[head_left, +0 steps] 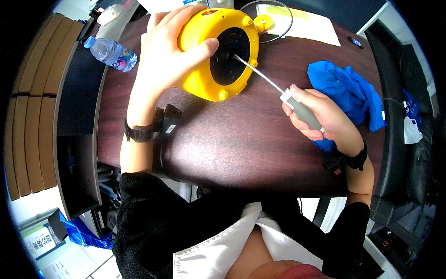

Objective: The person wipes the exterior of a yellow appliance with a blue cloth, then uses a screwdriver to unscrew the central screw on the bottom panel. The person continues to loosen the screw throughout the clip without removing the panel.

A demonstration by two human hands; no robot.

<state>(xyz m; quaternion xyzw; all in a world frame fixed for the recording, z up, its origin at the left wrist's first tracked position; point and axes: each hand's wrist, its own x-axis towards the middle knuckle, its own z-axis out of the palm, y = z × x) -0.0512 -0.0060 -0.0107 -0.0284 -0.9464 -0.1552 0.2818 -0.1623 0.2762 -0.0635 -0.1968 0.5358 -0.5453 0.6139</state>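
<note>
Left grip, seen in the head view, spreads wide across the left side of a yellow device and holds it, the thumb reaching to the edge of its round dark face. That spread probably steadies the device against a push from the other side, while leaving most of the face uncovered. Whether the device rests fully on the surface or is partly lifted, I cannot tell; it is toward the far left, turned to face right.

Right grip is closed around the grey handle of a screwdriver, thumb along the top, likely to aim the thin metal shaft. Its tip meets the dark face near the middle; whether it sits in a hole is too small to see.

A small yellow round piece is just beside the device, near white paper. A blue cloth lies bunched behind the right grip, and a water bottle is near the left edge; both seem placed aside to leave the middle free for the hands.
</note>
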